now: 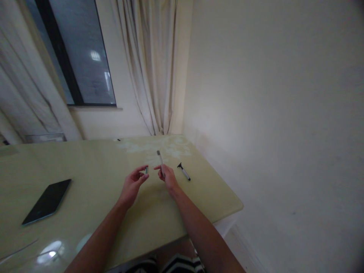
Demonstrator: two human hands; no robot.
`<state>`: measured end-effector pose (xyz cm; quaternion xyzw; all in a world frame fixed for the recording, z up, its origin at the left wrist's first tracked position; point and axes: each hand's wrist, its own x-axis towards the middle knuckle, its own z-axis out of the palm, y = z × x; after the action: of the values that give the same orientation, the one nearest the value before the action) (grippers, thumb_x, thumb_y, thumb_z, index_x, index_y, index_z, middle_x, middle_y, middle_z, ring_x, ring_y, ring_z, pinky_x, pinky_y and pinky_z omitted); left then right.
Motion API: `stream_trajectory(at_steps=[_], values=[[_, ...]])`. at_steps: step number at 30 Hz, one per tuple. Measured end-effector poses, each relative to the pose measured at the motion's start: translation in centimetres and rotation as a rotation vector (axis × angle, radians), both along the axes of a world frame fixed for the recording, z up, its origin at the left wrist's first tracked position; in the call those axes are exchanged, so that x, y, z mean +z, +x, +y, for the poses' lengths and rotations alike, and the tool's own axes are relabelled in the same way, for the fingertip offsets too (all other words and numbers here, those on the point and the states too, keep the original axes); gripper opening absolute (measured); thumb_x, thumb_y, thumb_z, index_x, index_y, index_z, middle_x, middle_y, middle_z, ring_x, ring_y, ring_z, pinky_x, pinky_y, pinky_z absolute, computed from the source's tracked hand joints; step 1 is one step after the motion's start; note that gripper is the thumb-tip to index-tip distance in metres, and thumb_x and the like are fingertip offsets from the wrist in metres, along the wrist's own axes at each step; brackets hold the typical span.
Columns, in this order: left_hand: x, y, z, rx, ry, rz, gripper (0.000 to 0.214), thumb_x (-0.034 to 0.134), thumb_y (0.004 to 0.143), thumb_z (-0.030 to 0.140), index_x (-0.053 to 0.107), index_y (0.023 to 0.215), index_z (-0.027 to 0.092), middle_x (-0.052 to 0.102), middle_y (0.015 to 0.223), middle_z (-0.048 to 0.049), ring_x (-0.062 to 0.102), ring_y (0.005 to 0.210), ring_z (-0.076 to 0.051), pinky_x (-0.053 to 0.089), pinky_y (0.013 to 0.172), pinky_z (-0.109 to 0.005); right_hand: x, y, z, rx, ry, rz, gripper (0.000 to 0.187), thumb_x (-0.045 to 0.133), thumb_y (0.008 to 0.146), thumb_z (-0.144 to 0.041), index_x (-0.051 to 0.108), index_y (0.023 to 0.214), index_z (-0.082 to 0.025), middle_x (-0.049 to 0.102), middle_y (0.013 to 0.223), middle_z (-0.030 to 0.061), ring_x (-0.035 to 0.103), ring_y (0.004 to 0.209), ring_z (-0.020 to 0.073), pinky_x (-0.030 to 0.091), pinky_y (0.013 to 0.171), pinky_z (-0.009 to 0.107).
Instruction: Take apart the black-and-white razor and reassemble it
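My left hand (133, 184) hovers over the pale green table (93, 167), with a small grey cap-like piece (146, 170) pinched between thumb and fingertips. Just to its right, my right hand (167, 176) is closed round a slim grey pen-like stick (160, 162) that points up and away from me. The two hands are a few centimetres apart and do not touch. A black-and-white razor (184, 171) lies flat on the table, right of my right hand.
A dark phone or tablet (47, 201) lies at the table's left. The table's right edge (224, 189) runs close to a plain wall. A curtain (155, 68) and a window (76, 53) stand behind the far edge.
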<state>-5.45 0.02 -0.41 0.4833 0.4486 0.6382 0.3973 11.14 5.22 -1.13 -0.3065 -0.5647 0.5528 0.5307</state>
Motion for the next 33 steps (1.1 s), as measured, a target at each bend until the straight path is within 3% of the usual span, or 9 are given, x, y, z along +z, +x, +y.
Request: stream_trajectory(at_steps=[4, 8, 13, 17, 23, 27, 33], values=[[0.3, -1.2, 0.4, 0.063, 0.007, -0.001, 0.063, 0.089, 0.065, 0.052, 0.075, 0.118, 0.020, 0.060, 0.070, 0.0032, 0.053, 0.068, -0.013, 0.043, 0.068, -0.025, -0.3, 0.9, 0.0, -0.196, 0.354, -0.380, 0.047, 0.045, 0.104, -0.054, 0.076, 0.105, -0.020, 0.070, 0.092, 0.0066, 0.062, 0.087, 0.0188, 0.045, 0.080, 0.030], [0.5, -2.0, 0.5, 0.132, -0.004, 0.033, 0.065, 0.088, 0.065, 0.054, 0.075, 0.118, 0.019, 0.060, 0.069, 0.0030, 0.053, 0.068, -0.014, 0.043, 0.069, -0.027, -0.2, 1.3, -0.4, -0.147, 0.502, -0.582, 0.039, 0.045, 0.107, -0.046, 0.075, 0.111, -0.022, 0.072, 0.100, 0.0069, 0.063, 0.093, 0.0190, 0.045, 0.086, 0.029], [0.7, -2.1, 0.3, 0.119, 0.003, 0.053, 0.065, 0.087, 0.066, 0.054, 0.075, 0.118, 0.018, 0.059, 0.071, 0.0030, 0.052, 0.068, -0.013, 0.042, 0.068, -0.027, 0.0, 1.6, -0.4, -0.215, 0.470, -0.671, 0.040, 0.047, 0.107, -0.045, 0.078, 0.096, -0.022, 0.072, 0.090, 0.0059, 0.064, 0.087, 0.0187, 0.045, 0.080, 0.028], [0.9, -1.8, 0.1, 0.132, -0.004, 0.064, 0.065, 0.087, 0.065, 0.054, 0.076, 0.117, 0.017, 0.059, 0.069, 0.0029, 0.052, 0.067, -0.014, 0.042, 0.068, -0.028, 0.0, 1.5, -0.4, -0.172, 0.526, -0.560, 0.041, 0.045, 0.108, -0.047, 0.078, 0.109, -0.021, 0.073, 0.097, 0.0066, 0.064, 0.092, 0.0182, 0.046, 0.083, 0.028], [0.7, -2.0, 0.2, 0.151, -0.012, 0.021, 0.070, 0.088, 0.061, 0.058, 0.077, 0.117, 0.017, 0.061, 0.070, 0.0024, 0.053, 0.068, -0.014, 0.044, 0.070, -0.028, -0.1, 1.2, -0.5, -0.198, 0.485, -0.616, 0.041, 0.049, 0.106, -0.045, 0.080, 0.094, -0.020, 0.070, 0.083, 0.0050, 0.062, 0.082, 0.0173, 0.044, 0.077, 0.027], [0.4, -2.2, 0.4, 0.137, -0.014, 0.029, 0.071, 0.087, 0.063, 0.058, 0.076, 0.121, 0.018, 0.062, 0.073, 0.0015, 0.053, 0.070, -0.014, 0.044, 0.070, -0.027, 0.1, 1.3, -0.7, -0.100, 0.519, -0.578, 0.035, 0.052, 0.105, -0.043, 0.080, 0.102, -0.021, 0.072, 0.085, 0.0046, 0.063, 0.082, 0.0168, 0.045, 0.077, 0.026], [-0.2, -2.5, 0.6, 0.124, -0.016, 0.029, 0.070, 0.087, 0.066, 0.057, 0.075, 0.123, 0.018, 0.059, 0.070, 0.0025, 0.050, 0.067, -0.013, 0.040, 0.065, -0.025, -0.1, 0.8, -0.9, -0.133, 0.499, -0.533, 0.034, 0.054, 0.103, -0.041, 0.081, 0.103, -0.021, 0.075, 0.089, 0.0062, 0.065, 0.083, 0.0175, 0.046, 0.078, 0.027]])
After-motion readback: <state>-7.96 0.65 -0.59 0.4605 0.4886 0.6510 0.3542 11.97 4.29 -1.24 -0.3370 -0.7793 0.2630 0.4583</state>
